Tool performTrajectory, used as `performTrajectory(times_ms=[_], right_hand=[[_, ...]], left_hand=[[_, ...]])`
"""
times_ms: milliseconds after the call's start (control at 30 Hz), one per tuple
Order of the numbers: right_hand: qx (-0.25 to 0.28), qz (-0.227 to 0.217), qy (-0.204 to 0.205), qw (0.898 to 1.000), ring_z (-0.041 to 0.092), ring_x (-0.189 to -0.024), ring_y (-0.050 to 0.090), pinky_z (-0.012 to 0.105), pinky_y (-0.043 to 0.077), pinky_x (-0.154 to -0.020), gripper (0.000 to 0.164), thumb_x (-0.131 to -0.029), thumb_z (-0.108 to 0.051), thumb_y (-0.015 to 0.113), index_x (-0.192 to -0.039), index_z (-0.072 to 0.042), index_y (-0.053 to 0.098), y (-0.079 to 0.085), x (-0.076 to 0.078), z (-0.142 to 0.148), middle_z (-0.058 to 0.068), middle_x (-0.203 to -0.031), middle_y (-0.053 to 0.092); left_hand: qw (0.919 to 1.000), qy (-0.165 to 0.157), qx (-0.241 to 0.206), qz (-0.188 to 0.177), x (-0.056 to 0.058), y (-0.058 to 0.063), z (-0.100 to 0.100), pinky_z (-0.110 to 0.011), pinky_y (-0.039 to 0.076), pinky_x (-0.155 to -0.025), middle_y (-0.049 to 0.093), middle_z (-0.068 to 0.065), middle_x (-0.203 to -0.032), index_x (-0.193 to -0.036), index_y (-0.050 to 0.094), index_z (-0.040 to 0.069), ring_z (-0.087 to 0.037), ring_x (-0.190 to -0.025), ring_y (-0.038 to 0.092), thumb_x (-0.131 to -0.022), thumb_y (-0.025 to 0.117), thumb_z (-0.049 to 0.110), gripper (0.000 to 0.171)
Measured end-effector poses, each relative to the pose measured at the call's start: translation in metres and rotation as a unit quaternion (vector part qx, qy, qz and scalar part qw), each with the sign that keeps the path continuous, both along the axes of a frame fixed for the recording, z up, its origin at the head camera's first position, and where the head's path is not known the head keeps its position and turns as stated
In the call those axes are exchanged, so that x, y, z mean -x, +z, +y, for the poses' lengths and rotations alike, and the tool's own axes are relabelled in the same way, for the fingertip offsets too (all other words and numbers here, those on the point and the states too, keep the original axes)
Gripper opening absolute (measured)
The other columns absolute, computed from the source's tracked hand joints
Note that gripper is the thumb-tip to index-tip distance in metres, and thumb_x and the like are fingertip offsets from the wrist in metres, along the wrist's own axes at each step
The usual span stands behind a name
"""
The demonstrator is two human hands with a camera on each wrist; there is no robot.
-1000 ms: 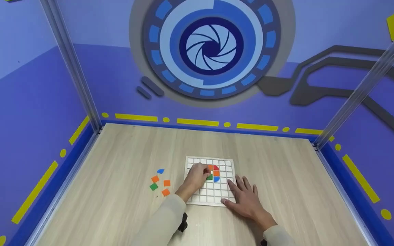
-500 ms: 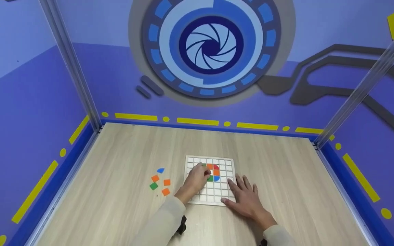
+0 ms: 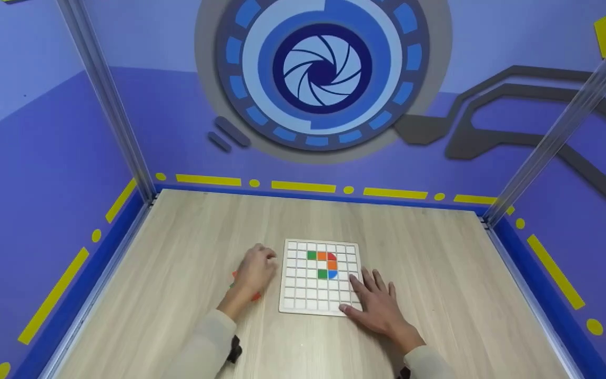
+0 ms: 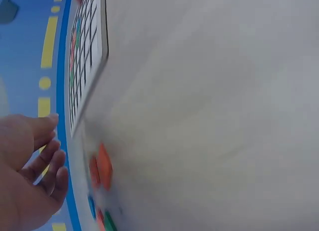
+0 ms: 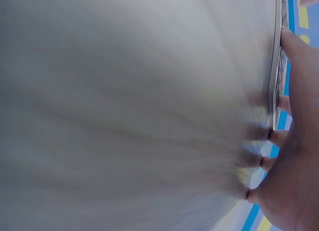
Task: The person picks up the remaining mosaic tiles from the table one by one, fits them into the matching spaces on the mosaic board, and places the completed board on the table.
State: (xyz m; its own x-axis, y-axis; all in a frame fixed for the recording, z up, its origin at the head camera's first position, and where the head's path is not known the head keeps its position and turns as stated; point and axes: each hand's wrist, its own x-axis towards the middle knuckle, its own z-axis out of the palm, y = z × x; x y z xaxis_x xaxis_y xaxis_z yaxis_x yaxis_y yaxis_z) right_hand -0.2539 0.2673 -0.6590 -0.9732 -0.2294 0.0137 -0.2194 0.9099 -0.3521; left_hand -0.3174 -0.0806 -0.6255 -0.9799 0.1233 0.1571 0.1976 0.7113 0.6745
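My left hand point(image 3: 254, 268) hovers left of the white grid board point(image 3: 295, 295), over the loose tiles, hiding most of them. In the left wrist view its fingers are loosely bent with nothing between them; below lie an orange tile point(image 4: 104, 166), a green tile point(image 4: 109, 221) and a blue piece point(image 4: 91, 206). My right hand point(image 3: 382, 310) rests spread at the board's right edge, thumb and fingertip on it. Set in the board are a green square point(image 3: 311, 255), orange squares point(image 3: 322, 256), a red rounded piece point(image 3: 331, 256), a blue rounded piece point(image 3: 333, 274) and a lower green square point(image 3: 323, 273).
The board lies flat on a pale wooden table point(image 3: 208, 221). Blue printed panels point(image 3: 177, 121) enclose it at the back and sides, with metal posts point(image 3: 105, 95) at the corners.
My left hand has left the board and moved left over the loose tiles, uncovering the upper green square in the grid. The right hand stays in place.
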Motion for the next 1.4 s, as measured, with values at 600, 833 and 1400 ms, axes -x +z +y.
performTrajectory(times_ms=[600,833,1400], right_hand=[[0.005,0.002,0.003,1.000,0.046,-0.160,0.012,0.079,0.009,-0.117,0.092,-0.092,-0.078,0.057,-0.163,-0.020,0.044,-0.002,0.001,0.001,0.017,-0.173,0.025],[0.000,0.009,0.001,1.000,0.045,-0.160,0.013,0.078,0.010,-0.118,0.092,-0.092,-0.079,0.057,-0.163,-0.021,0.044,-0.002,0.001,0.001,0.017,-0.173,0.026],[-0.007,0.006,0.005,1.000,0.045,-0.160,0.012,0.078,0.009,-0.118,0.092,-0.092,-0.079,0.057,-0.163,-0.022,0.043,-0.001,0.000,0.000,0.016,-0.173,0.025]], left_hand=[[0.9935,0.106,0.009,-0.040,0.002,-0.012,-0.046,-0.047,0.051,-0.094,0.061,-0.010,-0.109,-0.105,0.074,0.007,-0.031,-0.106,0.059,-0.095,0.081,0.015,0.014],[0.9946,0.093,-0.015,-0.042,0.002,-0.012,-0.051,-0.039,0.050,-0.076,0.060,-0.005,-0.095,-0.093,0.072,0.007,-0.021,-0.084,0.059,-0.100,0.075,0.012,0.009],[0.9943,0.070,0.003,-0.080,-0.009,-0.004,-0.065,-0.036,0.051,-0.074,0.061,-0.004,-0.091,-0.102,0.071,0.004,-0.019,-0.081,0.059,-0.095,0.079,0.004,0.010]])
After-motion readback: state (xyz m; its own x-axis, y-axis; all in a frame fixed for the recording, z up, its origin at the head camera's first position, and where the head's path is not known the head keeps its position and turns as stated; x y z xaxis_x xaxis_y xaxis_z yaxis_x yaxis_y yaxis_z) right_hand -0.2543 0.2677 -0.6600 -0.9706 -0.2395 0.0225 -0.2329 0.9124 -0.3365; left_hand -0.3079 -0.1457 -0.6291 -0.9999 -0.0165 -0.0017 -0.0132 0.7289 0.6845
